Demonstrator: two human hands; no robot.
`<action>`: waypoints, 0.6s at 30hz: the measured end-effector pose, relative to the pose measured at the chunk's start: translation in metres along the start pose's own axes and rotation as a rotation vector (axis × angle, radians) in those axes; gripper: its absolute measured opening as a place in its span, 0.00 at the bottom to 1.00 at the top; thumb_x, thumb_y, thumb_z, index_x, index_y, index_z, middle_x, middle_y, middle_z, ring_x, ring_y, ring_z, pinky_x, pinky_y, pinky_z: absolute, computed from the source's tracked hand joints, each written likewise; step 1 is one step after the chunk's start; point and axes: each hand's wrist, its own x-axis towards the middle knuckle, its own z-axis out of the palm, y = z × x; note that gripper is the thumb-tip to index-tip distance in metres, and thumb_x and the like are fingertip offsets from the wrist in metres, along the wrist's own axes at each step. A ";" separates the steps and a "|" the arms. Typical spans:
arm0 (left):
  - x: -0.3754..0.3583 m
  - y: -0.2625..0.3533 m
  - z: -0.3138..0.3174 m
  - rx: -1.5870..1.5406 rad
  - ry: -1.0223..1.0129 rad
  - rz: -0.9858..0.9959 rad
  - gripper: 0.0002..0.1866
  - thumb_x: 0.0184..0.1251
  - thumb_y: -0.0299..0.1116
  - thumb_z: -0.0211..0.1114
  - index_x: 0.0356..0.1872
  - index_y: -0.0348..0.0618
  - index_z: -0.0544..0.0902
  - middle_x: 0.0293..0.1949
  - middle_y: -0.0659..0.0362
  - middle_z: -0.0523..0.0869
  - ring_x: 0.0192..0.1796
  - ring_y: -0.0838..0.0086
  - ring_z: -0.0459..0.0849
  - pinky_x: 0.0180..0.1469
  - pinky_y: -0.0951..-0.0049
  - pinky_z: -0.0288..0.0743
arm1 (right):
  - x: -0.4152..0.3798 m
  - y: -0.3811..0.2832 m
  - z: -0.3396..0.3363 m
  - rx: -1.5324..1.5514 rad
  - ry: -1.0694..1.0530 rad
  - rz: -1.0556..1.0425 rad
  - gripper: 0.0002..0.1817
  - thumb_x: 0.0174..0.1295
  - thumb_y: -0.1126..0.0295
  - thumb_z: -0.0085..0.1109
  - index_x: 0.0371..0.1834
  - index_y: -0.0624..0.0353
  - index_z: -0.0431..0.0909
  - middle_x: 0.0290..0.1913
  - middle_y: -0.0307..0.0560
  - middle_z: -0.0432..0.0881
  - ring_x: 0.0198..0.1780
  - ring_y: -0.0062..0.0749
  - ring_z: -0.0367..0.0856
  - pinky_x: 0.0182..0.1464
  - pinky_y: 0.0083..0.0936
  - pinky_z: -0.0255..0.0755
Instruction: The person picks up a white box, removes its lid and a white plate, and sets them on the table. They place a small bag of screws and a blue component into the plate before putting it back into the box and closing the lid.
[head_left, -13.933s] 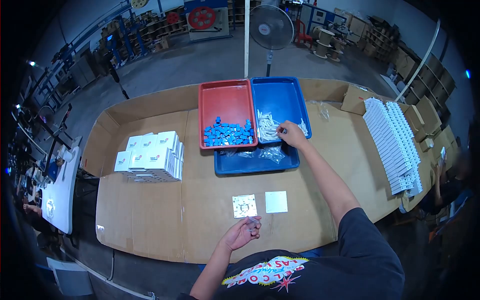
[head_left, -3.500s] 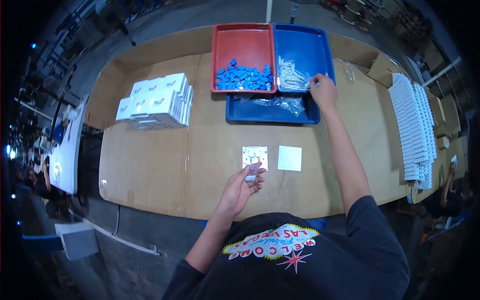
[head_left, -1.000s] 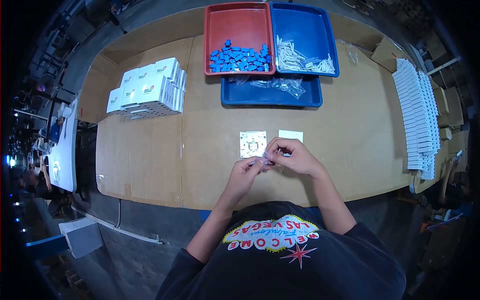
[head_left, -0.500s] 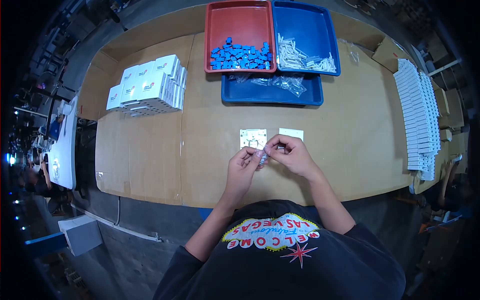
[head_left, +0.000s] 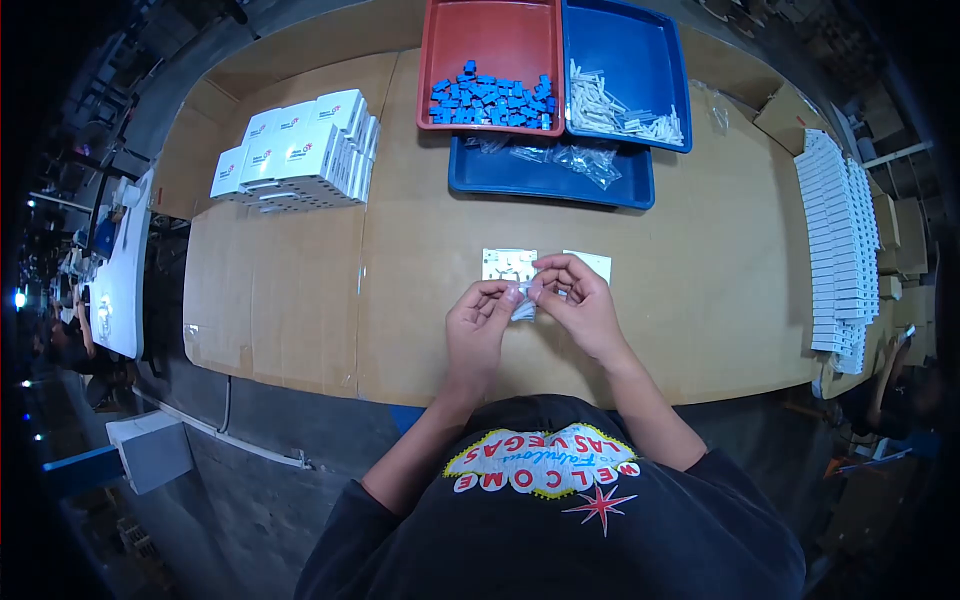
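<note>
My left hand [head_left: 478, 322] is closed, its thumb and forefinger pinching a small whitish, partly see-through packet [head_left: 523, 311]. From the other side my right hand [head_left: 580, 305] grips the same packet near its top, thumb against fingers. What lies inside the packet is too small to make out. Just beyond the fingertips, a white plate with cut-outs [head_left: 509, 259] lies on the cardboard, its near part covered by the hands. A plain white flat piece [head_left: 598, 266] sits to its right, partly behind my right hand.
Stacked white boxes [head_left: 290, 155] stand at left. At the back are a red tray [head_left: 490, 40] of blue parts, a blue tray [head_left: 625, 40] of white sticks, and a lower blue tray [head_left: 480, 180] with clear bags. Stacked white pieces [head_left: 835, 245] line the right edge.
The head view has shifted slightly. My fingers have shifted on the packet, and more of its lower end shows below them. The plate and the flat piece stay put on the cardboard.
</note>
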 end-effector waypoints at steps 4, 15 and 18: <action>0.001 -0.004 -0.001 -0.031 0.037 0.001 0.08 0.81 0.25 0.65 0.52 0.31 0.82 0.48 0.55 0.89 0.51 0.78 0.87 0.57 0.77 0.81 | -0.001 0.016 0.000 0.063 0.028 0.071 0.07 0.74 0.75 0.65 0.50 0.64 0.84 0.44 0.39 0.87 0.46 0.17 0.84 0.50 0.19 0.80; -0.001 0.001 0.002 0.020 0.056 0.022 0.07 0.82 0.25 0.63 0.51 0.30 0.81 0.49 0.54 0.89 0.50 0.79 0.87 0.55 0.79 0.81 | 0.000 0.021 0.000 0.079 0.015 0.022 0.07 0.72 0.78 0.66 0.50 0.65 0.84 0.46 0.42 0.88 0.48 0.20 0.86 0.53 0.20 0.81; -0.002 0.003 0.002 0.021 0.055 0.039 0.07 0.82 0.25 0.63 0.52 0.30 0.81 0.48 0.55 0.89 0.49 0.80 0.88 0.54 0.80 0.80 | 0.000 0.019 -0.001 0.117 -0.001 0.045 0.07 0.72 0.79 0.66 0.50 0.66 0.84 0.46 0.43 0.89 0.49 0.21 0.87 0.54 0.20 0.81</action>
